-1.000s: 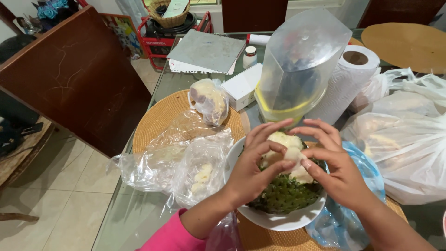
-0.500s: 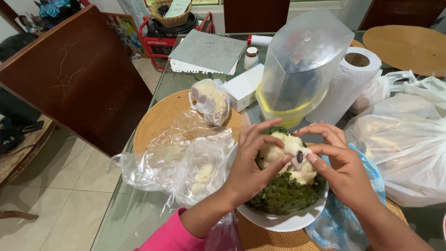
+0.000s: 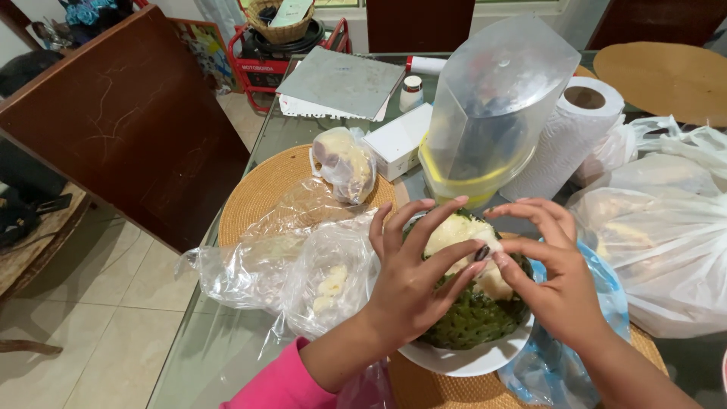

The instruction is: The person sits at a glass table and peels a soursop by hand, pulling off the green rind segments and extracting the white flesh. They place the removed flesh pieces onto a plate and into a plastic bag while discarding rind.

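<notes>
A green, bumpy-skinned fruit (image 3: 469, 322) lies split open in a white bowl (image 3: 462, 360), its white pulp (image 3: 454, 227) showing on top. My left hand (image 3: 409, 284) rests over the fruit's left side with its fingers fanned upward. Its thumb tip meets the thumb of my right hand (image 3: 556, 280) at a dark seed (image 3: 482, 252) set in a bit of pulp. The seed is squeezed between the two thumbs. The right fingers arch over the fruit's far side. A pink sleeve covers my left forearm.
Clear plastic bags (image 3: 303, 265) with scraps of pulp lie left of the bowl on a woven placemat (image 3: 257, 189). Behind stand a clear jug with yellow liquid (image 3: 485, 113), a paper towel roll (image 3: 568, 136) and a white box (image 3: 397, 140). White bags (image 3: 659, 242) crowd the right; a blue bag (image 3: 606, 288) lies under the bowl.
The piece of pulp between my thumbs has been worked until a dark seed shows. My left fingers have spread and lifted off the fruit. The bowl and fruit stay put.
</notes>
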